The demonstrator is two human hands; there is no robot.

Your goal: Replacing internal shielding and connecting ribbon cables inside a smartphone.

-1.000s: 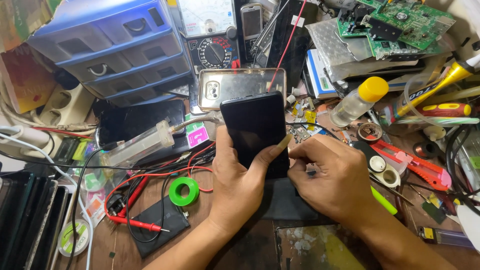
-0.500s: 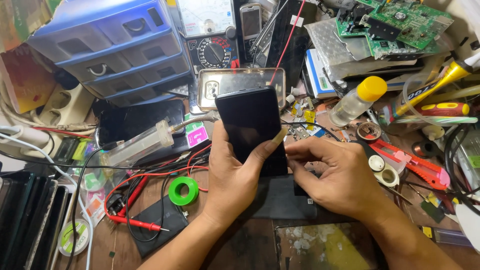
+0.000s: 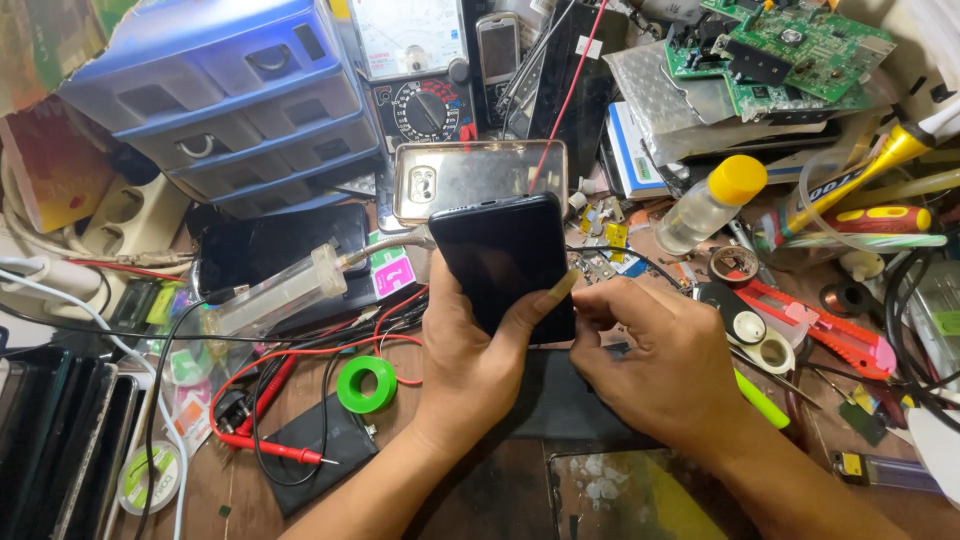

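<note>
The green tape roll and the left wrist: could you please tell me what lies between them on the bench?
In the head view, only bare wooden bench top separates the green tape roll from the left hand, which holds the black phone; a red wire ends beside the roll.

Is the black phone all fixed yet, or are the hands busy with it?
Busy with it. The black phone looks closed up, dark screen showing. The left hand grips it while the right hand pinches at its lower right edge. A battery and red probe lie loose, so tidying remains.
</note>
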